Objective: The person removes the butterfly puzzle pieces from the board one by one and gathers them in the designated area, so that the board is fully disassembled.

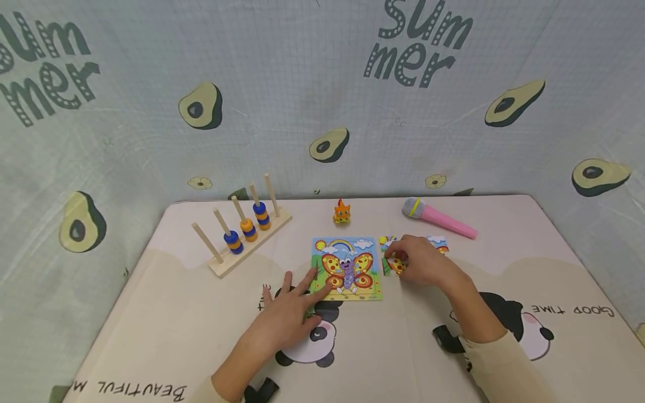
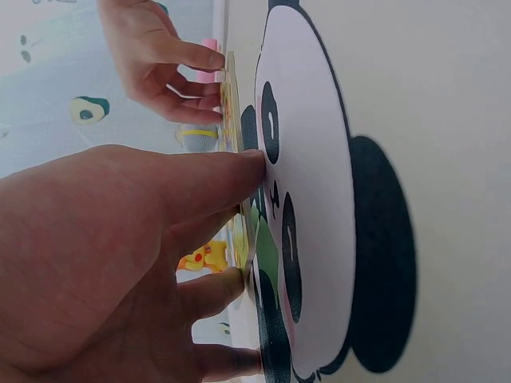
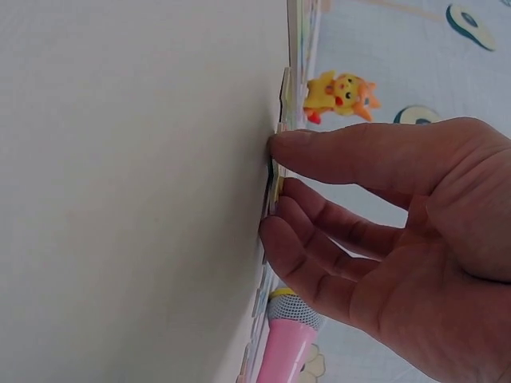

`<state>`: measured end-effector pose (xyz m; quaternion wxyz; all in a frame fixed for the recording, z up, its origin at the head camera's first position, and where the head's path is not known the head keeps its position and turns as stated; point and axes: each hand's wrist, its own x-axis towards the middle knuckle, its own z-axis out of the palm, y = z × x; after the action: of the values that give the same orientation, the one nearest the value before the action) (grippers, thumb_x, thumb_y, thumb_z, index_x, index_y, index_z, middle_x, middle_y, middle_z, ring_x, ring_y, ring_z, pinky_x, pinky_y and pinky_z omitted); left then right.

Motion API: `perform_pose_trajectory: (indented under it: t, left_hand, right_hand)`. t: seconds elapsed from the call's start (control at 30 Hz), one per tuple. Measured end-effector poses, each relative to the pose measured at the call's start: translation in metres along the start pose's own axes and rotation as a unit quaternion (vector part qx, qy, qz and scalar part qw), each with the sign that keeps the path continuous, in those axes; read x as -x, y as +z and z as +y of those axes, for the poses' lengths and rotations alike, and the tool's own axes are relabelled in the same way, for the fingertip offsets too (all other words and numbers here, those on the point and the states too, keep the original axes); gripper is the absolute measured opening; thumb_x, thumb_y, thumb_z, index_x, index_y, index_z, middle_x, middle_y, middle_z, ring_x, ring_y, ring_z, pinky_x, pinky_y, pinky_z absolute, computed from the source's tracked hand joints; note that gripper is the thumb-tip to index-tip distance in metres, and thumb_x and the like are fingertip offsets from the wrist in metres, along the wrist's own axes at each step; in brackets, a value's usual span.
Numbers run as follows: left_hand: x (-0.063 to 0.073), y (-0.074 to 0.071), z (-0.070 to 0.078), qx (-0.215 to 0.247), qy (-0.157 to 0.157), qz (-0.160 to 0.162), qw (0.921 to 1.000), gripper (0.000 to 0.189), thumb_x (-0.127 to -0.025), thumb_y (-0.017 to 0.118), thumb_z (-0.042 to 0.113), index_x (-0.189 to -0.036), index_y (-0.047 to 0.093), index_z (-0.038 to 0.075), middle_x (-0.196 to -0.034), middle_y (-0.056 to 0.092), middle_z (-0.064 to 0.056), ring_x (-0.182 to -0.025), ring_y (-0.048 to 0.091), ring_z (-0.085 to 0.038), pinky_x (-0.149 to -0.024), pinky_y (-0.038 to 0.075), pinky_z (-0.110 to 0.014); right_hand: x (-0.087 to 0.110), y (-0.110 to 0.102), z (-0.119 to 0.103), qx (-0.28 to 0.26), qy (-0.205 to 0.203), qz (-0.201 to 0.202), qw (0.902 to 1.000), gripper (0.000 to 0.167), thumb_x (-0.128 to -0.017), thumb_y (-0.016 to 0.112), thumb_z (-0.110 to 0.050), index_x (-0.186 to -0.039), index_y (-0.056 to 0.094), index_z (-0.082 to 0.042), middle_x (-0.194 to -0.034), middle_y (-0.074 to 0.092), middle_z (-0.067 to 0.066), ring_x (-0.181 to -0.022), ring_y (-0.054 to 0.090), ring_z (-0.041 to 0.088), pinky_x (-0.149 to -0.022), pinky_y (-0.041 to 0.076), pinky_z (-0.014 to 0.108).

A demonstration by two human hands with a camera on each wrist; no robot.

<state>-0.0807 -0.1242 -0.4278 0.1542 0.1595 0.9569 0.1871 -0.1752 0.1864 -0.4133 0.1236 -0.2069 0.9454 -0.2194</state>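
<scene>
A square butterfly picture board lies flat near the middle of the table. My left hand rests with spread fingers at its lower left corner, some fingertips on the board and others on the cloth. To the right of the board lie jigsaw pieces with matching colours, partly hidden by my right hand. In the right wrist view, the thumb and curled fingers close in on a puzzle piece low at the table surface. Only its thin edge shows there.
A wooden peg counter with blue and orange rings stands at the back left. Behind the board sits a small orange and yellow toy figure. The pink toy microphone lies at the back right, beyond my right hand.
</scene>
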Motion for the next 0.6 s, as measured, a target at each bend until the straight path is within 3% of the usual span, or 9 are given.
perform_pose_trajectory:
  t: [0.27, 0.4, 0.6]
  left_hand:
    - [-0.001, 0.001, -0.001, 0.0, 0.004, 0.003, 1.0, 0.057, -0.099, 0.07, 0.035, -0.153, 0.053, 0.036, -0.173, 0.028, -0.005, -0.154, 0.02, -0.058, -0.108, 0.013, -0.089]
    - [-0.002, 0.002, -0.003, -0.003, 0.005, 0.002, 1.0, 0.057, -0.099, 0.07, 0.036, -0.153, 0.052, 0.038, -0.173, 0.027, -0.004, -0.154, 0.02, -0.057, -0.108, 0.014, -0.09]
    - [-0.002, 0.001, -0.002, -0.006, 0.002, -0.003, 1.0, 0.057, -0.099, 0.07, 0.037, -0.153, 0.053, 0.038, -0.174, 0.027, -0.002, -0.154, 0.02, -0.057, -0.108, 0.013, -0.09]
  right_hand:
    - [0.0, -0.001, -0.004, -0.004, 0.011, 0.006, 0.9999, 0.042, -0.076, 0.077, 0.005, -0.115, 0.075, -0.011, -0.108, 0.064, 0.008, -0.098, 0.059, 0.025, -0.087, 0.052, 0.043]
    - [0.0, -0.001, -0.009, -0.021, -0.013, 0.018, 0.9995, 0.037, -0.081, 0.078, 0.003, -0.115, 0.074, -0.009, -0.112, 0.067, 0.009, -0.102, 0.061, 0.028, -0.089, 0.054, 0.043]
    - [-0.008, 0.003, -0.025, -0.078, -0.062, 0.004, 0.995, 0.035, -0.084, 0.077, 0.002, -0.117, 0.075, -0.008, -0.104, 0.067, 0.006, -0.093, 0.06, 0.024, -0.075, 0.053, 0.03]
